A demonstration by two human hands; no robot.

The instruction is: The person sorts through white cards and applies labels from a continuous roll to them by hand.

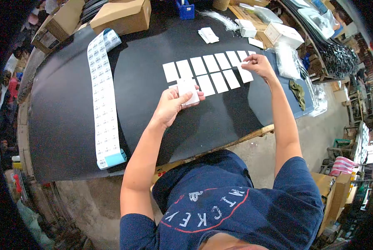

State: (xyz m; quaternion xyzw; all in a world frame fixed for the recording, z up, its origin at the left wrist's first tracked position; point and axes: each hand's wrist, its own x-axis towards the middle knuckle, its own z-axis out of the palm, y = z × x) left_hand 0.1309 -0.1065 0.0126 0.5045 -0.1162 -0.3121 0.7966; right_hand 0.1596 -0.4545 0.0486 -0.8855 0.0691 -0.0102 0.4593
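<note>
My left hand is closed round a small stack of white cards, with the thumb pressed on the top one. Two rows of blank white cards lie side by side on the black tabletop. At the right end of the nearer row, my right hand has its thumb and fingertips pinched together at the upper edge of a white card. My left hand and its stack cover part of the nearer row's left end.
A long strip of printed labels runs down the table's left side. Cardboard box, blue tape dispenser and loose card pile sit toward the back. Clear plastic bags and a dark green cloth lie right.
</note>
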